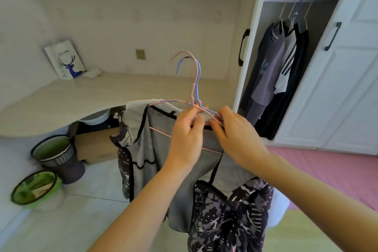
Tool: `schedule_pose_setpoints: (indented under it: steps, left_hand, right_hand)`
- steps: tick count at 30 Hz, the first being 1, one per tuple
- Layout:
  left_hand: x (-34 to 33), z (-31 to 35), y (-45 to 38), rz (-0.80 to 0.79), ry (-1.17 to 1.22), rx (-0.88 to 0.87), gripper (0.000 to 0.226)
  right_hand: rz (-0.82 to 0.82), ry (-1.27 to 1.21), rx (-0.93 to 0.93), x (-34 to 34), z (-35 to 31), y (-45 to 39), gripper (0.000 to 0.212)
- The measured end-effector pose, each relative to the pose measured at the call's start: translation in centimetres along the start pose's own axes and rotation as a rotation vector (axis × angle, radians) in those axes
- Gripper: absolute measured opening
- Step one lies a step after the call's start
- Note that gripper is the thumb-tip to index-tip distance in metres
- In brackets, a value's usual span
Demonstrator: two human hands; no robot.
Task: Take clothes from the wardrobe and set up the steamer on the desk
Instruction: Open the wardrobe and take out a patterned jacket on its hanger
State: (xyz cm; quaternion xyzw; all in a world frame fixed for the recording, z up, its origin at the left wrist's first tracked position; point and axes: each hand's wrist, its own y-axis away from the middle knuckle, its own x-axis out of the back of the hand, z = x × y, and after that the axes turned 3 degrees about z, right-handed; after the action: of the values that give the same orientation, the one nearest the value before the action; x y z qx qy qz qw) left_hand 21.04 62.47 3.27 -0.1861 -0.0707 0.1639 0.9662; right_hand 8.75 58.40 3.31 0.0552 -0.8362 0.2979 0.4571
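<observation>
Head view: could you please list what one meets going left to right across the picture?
Green basin → grey bin → deer bag → cardboard box → left hand → right hand → hanging clothes → wardrobe door.

Matt grey cloth garment [180, 170] on smooth plastic-coated hangers [196, 88]; pale wood-grain desk [61, 96].

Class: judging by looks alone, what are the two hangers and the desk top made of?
Hangers, pink and blue: probably wire in a smooth plastic coating; they are thin, bent and evenly coloured. Desk top: pale matte wood-look laminate, perhaps; faint grain lines show.
</observation>
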Motion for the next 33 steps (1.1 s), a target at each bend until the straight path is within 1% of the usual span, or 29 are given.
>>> schedule_pose_setpoints:
  steps: [3,5,7,9,11,13,16,19,21,25,30,33]
  left_hand:
    - [1.8,-1.2,-0.1,0.086,-0.172,-0.087,0.025]
    - [3.2,-2.0,-0.3,0.133,-0.310,-0.115,0.021]
    - [4.8,-2.5,-0.6,0.156,-0.449,-0.140,0.022]
    - [6.4,-2.7,-0.9,0.170,-0.573,-0.167,0.027]
    - [8.4,-2.8,-1.1,0.202,-0.648,-0.180,0.030]
    - [10.9,-2.8,-1.0,0.290,-0.670,-0.181,0.026]
    - [15.7,-3.2,-1.2,0.467,-0.791,-0.274,0.020]
    - [21.3,-3.8,-2.1,0.552,-0.978,-0.279,0.031]
    - [24.8,-4.1,-3.0,0.542,-1.018,-0.243,0.041]
    - [31.4,-5.5,-5.0,0.385,-1.092,-0.205,0.058]
    - [38.7,-8.0,-5.8,0.212,-1.038,-0.138,0.056]
    - [42.8,-9.3,-6.1,0.199,-0.998,-0.102,0.052]
  right_hand:
    - [-0.052,-0.088,0.055,-1.2,-0.7,-1.5,0.029]
    - [-0.088,-0.123,0.091,-1.9,-1.4,-2.4,0.030]
    - [-0.096,-0.122,0.142,-2.6,-2.3,-3.4,0.030]
    - [-0.092,-0.109,0.189,-3.4,-3.2,-4.5,0.029]
    - [-0.087,-0.117,0.213,-4.2,-4.0,-5.5,0.028]
    - [-0.102,-0.140,0.224,-5.2,-4.7,-6.5,0.027]
    - [-0.130,-0.164,0.259,-6.7,-6.0,-8.2,0.025]
    - [-0.142,-0.180,0.309,-8.2,-8.1,-9.8,0.025]
    - [-0.155,-0.178,0.355,-9.4,-9.8,-10.7,0.023]
    - [-0.174,-0.172,0.418,-12.2,-13.6,-12.8,0.021]
    - [-0.170,-0.190,0.430,-16.3,-17.6,-15.6,0.020]
    - [-0.152,-0.221,0.439,-18.3,-19.3,-17.1,0.018]
